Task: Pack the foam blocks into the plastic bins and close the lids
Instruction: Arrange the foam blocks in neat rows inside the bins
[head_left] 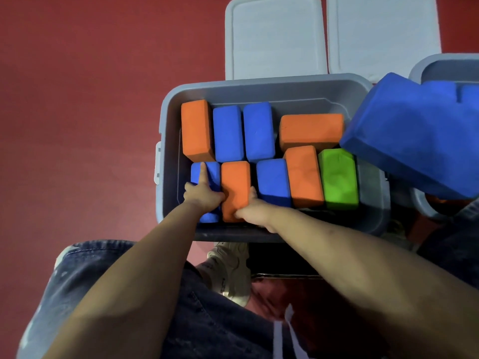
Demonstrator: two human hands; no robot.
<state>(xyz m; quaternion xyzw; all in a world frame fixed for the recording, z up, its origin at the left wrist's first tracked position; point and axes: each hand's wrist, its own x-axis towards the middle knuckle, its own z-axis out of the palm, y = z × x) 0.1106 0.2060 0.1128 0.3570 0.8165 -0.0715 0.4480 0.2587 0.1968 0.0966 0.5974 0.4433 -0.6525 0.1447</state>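
Note:
A grey plastic bin [285, 86] stands open on the red floor and holds several foam blocks, orange, blue and one green [338, 177], packed in two rows. Both hands are inside, at the near left. My right hand [252, 212] grips the near end and right side of an upright orange block [236, 185], thumb along its side. My left hand [203, 195] lies over the blue block [211, 174] beside it, index finger straight on that block, the other fingers curled against the orange block's left side. Two grey lids [274, 37] [383, 35] lie flat behind the bin.
A second grey bin [445, 66] stands at the right, mostly hidden by large blue foam blocks [414, 136] that overlap the first bin's right rim. My jeans and a pale shoe [230, 268] are just in front of the bin. Red floor stretches to the left.

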